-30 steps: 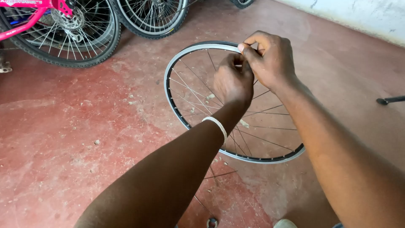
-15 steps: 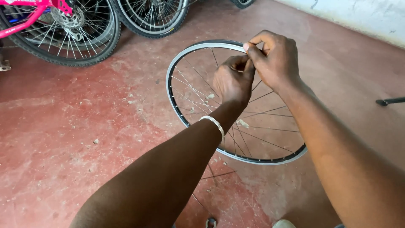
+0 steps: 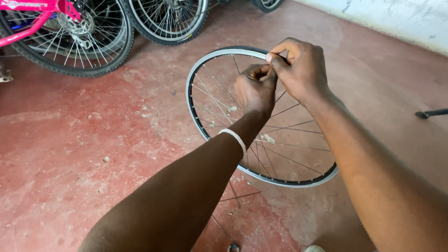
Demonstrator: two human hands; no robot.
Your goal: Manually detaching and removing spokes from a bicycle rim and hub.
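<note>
A bare bicycle wheel rim (image 3: 280, 179) with thin spokes (image 3: 219, 100) is in front of me over the red floor. My left hand (image 3: 254, 91), with a white bead bracelet (image 3: 234, 138) on the wrist, is closed on spokes near the wheel's middle, hiding the hub. My right hand (image 3: 301, 70) reaches over from the right. Its thumb and forefinger are pinched together just above the left hand's fingers, close to the rim's top edge. What the fingertips pinch is too small to make out; it looks like a spoke end.
A pink bicycle (image 3: 28, 32) and its rear wheel (image 3: 93, 46) stand at the back left, with another tyred wheel (image 3: 168, 23) beside it. Loose spokes (image 3: 238, 196) lie on the floor below the rim. A black rod (image 3: 431, 113) lies at the right. A pale wall (image 3: 396, 18) runs behind.
The left hand's fingers have curled up closer to the right fingertips. The rim and both arms have barely shifted.
</note>
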